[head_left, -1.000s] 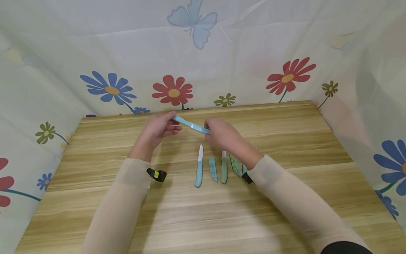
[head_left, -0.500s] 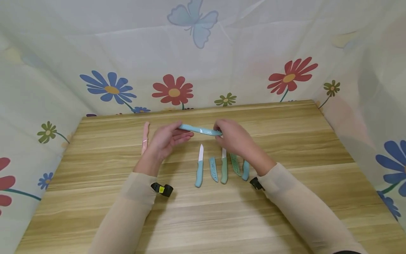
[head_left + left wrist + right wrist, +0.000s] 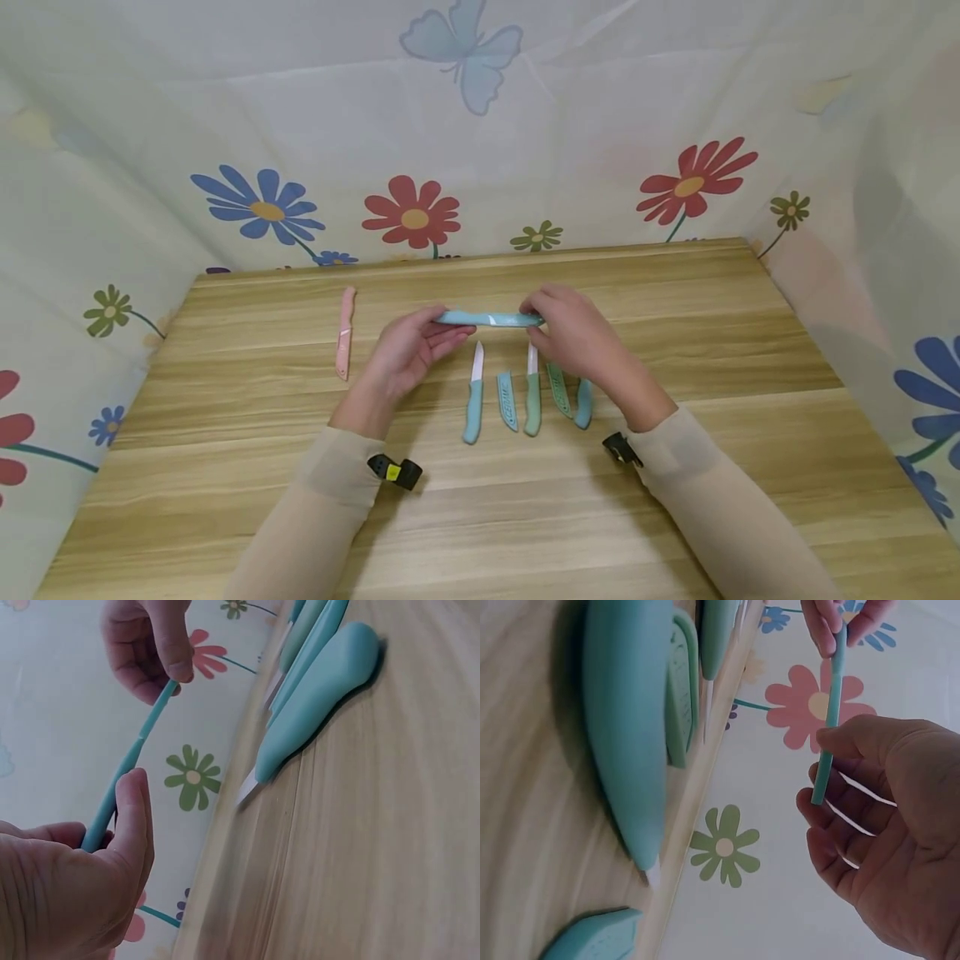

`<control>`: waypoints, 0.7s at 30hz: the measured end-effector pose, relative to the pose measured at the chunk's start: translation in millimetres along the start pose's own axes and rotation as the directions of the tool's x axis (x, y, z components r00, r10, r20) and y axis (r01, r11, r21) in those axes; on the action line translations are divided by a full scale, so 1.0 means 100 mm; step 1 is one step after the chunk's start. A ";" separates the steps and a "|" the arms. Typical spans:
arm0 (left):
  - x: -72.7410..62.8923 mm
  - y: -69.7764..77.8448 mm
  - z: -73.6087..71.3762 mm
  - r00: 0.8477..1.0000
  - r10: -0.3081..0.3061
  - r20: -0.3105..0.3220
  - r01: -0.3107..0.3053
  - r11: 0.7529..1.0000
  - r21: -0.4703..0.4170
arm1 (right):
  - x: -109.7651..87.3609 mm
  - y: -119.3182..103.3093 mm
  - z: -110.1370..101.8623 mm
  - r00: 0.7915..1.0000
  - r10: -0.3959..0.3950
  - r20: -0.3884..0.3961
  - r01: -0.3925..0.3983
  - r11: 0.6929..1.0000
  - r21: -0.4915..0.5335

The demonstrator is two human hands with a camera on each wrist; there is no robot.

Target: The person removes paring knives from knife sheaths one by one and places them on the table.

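Note:
Above the table, both hands hold a light blue paring knife (image 3: pixel 472 319) with its blue sheath (image 3: pixel 517 320) over the blade. My left hand (image 3: pixel 408 350) grips the handle end between thumb and fingers. At the other end, my right hand (image 3: pixel 573 329) pinches the sheath tip with thumb and fingertips. Below lie a blue knife (image 3: pixel 473 408) with a bare white blade, a loose blue sheath (image 3: pixel 507 402), a green knife (image 3: pixel 532 404) with a bare blade, and a green sheath (image 3: pixel 559 390). Another blue knife (image 3: pixel 583 404) is partly hidden by the right hand.
A pink sheathed knife (image 3: pixel 346 333) lies to the left on the wooden table (image 3: pixel 480 517). Flower-printed cloth (image 3: pixel 315 125) hangs behind the table and along both sides.
Both hands have moved right and nearer with the blue knife, which has turned from slanting to nearly level across the view. The pink knife, hidden at first, now shows fully.

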State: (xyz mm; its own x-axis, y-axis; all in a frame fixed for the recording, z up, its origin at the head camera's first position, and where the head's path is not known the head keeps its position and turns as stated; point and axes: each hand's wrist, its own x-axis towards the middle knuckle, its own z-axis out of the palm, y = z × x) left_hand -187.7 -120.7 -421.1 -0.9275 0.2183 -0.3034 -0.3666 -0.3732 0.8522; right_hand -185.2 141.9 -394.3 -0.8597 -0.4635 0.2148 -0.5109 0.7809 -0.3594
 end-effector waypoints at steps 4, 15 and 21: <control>-0.01 -0.02 0.02 1.000 -0.006 0.001 0.006 1.000 -0.015 | -0.02 0.04 0.01 0.999 -0.041 -0.025 0.040 0.999 -0.016; -0.07 -0.03 0.10 0.999 -0.032 -0.007 0.032 0.999 -0.040 | -0.06 0.11 -0.03 0.998 -0.062 -0.030 0.061 0.998 -0.017; -0.07 -0.03 0.11 1.000 -0.027 -0.013 0.026 0.999 -0.018 | -0.07 0.12 -0.04 0.999 -0.054 -0.010 0.053 0.998 -0.019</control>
State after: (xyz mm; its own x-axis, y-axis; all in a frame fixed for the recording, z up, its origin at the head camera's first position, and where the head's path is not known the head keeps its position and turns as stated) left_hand -179.4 -110.8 -417.1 -0.9183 0.2162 -0.3315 -0.3922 -0.3837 0.8361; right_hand -184.8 156.4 -396.0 -0.8310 -0.5004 0.2431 -0.5559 0.7629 -0.3301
